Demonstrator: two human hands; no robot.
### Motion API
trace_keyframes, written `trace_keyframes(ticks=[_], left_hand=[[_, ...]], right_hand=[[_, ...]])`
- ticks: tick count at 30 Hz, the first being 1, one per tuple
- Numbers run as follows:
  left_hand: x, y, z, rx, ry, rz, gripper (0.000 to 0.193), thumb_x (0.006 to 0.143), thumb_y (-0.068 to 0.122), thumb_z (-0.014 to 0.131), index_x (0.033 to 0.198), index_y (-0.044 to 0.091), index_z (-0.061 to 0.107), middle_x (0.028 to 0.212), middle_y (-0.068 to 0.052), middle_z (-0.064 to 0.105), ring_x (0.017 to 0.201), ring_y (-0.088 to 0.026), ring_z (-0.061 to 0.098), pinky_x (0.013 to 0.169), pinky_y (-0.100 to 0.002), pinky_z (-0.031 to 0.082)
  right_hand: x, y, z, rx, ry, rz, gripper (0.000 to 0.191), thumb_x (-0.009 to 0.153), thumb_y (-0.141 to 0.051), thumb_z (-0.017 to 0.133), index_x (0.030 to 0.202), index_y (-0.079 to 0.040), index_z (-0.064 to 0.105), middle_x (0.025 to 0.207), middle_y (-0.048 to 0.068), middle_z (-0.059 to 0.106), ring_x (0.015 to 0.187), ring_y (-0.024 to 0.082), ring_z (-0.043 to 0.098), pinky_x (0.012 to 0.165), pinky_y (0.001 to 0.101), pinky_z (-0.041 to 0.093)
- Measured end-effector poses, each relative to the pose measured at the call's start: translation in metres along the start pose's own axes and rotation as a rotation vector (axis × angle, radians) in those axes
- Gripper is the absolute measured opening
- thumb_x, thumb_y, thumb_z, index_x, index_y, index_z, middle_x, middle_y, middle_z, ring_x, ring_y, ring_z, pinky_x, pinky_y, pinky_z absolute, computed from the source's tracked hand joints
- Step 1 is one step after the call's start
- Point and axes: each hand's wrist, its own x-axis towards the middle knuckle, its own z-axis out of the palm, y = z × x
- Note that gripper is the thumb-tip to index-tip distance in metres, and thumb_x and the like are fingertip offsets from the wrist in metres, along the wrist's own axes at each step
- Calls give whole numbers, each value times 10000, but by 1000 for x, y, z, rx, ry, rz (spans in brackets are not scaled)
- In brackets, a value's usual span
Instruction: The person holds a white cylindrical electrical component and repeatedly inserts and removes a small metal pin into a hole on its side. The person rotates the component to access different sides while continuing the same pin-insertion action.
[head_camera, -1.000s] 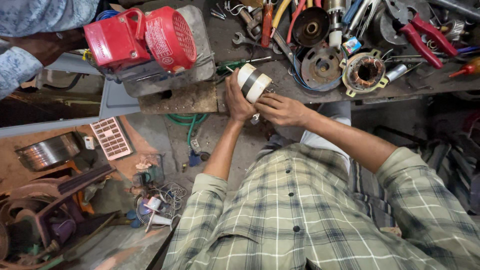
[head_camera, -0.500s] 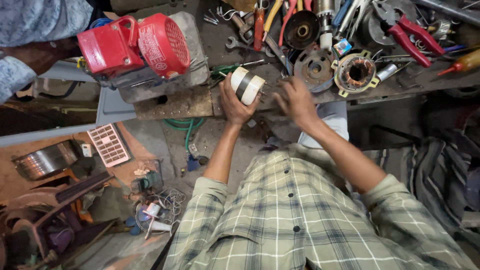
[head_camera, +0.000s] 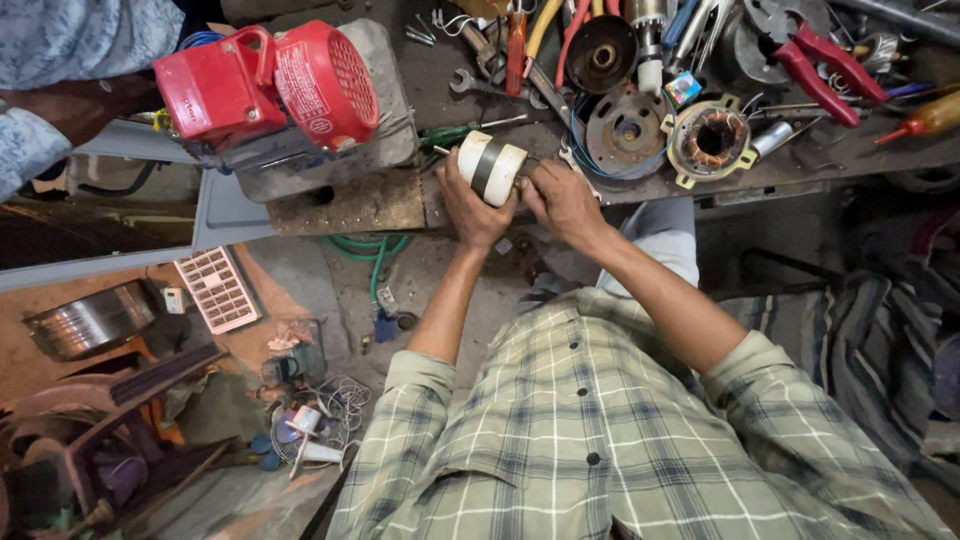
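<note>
A white cylinder with a black band (head_camera: 490, 167) rests at the front edge of the cluttered workbench (head_camera: 360, 203). My left hand (head_camera: 468, 205) cups it from the left and below. My right hand (head_camera: 562, 200) holds its right end, fingers curled against it. Both forearms reach up from my plaid shirt. A red motor-driven machine (head_camera: 275, 90) stands on the bench just left of my hands.
A stator with copper windings (head_camera: 712, 140), round metal end covers (head_camera: 625, 130), red-handled pliers (head_camera: 820, 60), wrenches and screwdrivers lie along the bench. Another person's blue sleeve (head_camera: 60, 60) is at the upper left. Wires, a white grille and a steel pot sit on the floor.
My right hand lifted off the cylinder half a second ago and has come back onto its right end. My left hand kept hold of it throughout.
</note>
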Motion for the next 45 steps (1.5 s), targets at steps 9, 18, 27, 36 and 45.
trace_keyframes(ticks=[9,18,27,36,45], left_hand=[[3,4,-1,-43,10,10,1018,782,335,862,1537,-13,273,1344,-264,453,1203,-462,521,1037,-550,453],[1,4,-1,-57,10,23,1011,783,334,862,1538,-1,279,1320,-242,468,1183,-441,534,1024,-551,462],[-1,1,2,-61,-39,-16,1029,771,327,862,1541,36,246,1291,-219,431,1149,-406,521,954,-555,453],[-2,2,1,-79,-27,-21,1006,789,311,852,1554,32,261,1326,-229,445,1191,-421,524,1006,-550,460],[-4,2,1,-63,-9,-8,1027,755,296,853,1546,5,268,1346,-259,452,1213,-466,506,1054,-558,440]], right_hand=[[5,4,8,594,-142,831,298,1019,-283,576,862,-49,672,649,-12,626,528,140,607,509,327,467],[-1,11,19,795,-117,946,401,1080,-320,594,869,11,673,675,43,630,540,135,536,516,342,416],[-3,3,-17,130,58,23,260,1024,-240,721,1002,14,674,878,138,669,794,224,645,680,378,529],[25,-7,-15,263,-230,731,258,999,-269,644,941,-31,723,740,106,694,723,326,730,652,412,523],[37,-17,-26,-322,-443,65,218,838,-190,719,978,-28,679,918,161,692,804,390,698,671,484,556]])
